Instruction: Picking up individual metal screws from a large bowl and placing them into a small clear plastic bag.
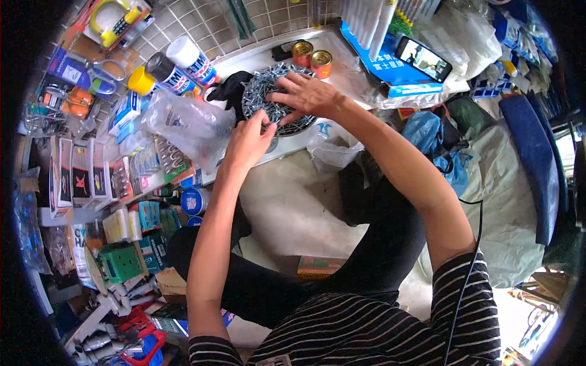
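A round container heaped with metal screws (263, 89) stands on a white shelf. My right hand (304, 94) lies over the heap with fingers spread, its fingertips among the screws. At the near left edge of the heap is my left hand (252, 137), thumb and forefinger close together; whether a screw is between them cannot be told. A clear plastic bag (336, 146) hangs at the shelf's front edge, right of the container. Black cloth or plastic (232, 89) lies against the container's left side.
Two small orange cans (321, 64) stand behind the screws. Spray cans (190, 57) and a crumpled plastic bag (192, 128) are at the left. A phone (422, 59) leans on a blue box (414, 89) at the right. Packaged hardware crowds the left side.
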The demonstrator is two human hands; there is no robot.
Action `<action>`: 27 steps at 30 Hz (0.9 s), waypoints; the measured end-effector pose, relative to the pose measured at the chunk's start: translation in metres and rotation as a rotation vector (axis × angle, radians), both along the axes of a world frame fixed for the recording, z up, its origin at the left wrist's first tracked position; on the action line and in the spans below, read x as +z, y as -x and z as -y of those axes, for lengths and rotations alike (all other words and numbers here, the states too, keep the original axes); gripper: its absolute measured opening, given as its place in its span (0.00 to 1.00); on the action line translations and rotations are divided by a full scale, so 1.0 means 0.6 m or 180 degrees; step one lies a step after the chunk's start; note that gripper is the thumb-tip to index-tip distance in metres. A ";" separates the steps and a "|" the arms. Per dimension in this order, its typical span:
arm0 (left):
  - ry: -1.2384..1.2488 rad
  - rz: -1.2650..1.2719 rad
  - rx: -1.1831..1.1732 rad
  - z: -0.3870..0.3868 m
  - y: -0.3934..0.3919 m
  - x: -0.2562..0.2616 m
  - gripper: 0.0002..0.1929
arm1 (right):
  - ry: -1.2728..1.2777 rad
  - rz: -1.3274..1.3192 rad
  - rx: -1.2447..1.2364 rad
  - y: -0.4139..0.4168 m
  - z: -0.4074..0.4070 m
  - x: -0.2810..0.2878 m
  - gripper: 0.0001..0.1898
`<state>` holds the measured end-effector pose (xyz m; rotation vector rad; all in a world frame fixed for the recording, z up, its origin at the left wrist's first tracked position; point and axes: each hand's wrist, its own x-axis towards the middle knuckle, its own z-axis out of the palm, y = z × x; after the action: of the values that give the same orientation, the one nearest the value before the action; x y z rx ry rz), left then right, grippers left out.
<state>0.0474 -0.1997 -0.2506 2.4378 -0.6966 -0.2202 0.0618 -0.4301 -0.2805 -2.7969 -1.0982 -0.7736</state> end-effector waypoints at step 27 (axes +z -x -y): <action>-0.0042 -0.0030 -0.0244 -0.010 0.006 -0.036 0.15 | -0.0176 -0.0009 -0.0106 -0.011 -0.035 0.004 0.23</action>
<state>0.0437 -0.1940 -0.2719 2.4233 -0.7876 -0.2670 0.0686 -0.4091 -0.2782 -2.7764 -1.0164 -0.7900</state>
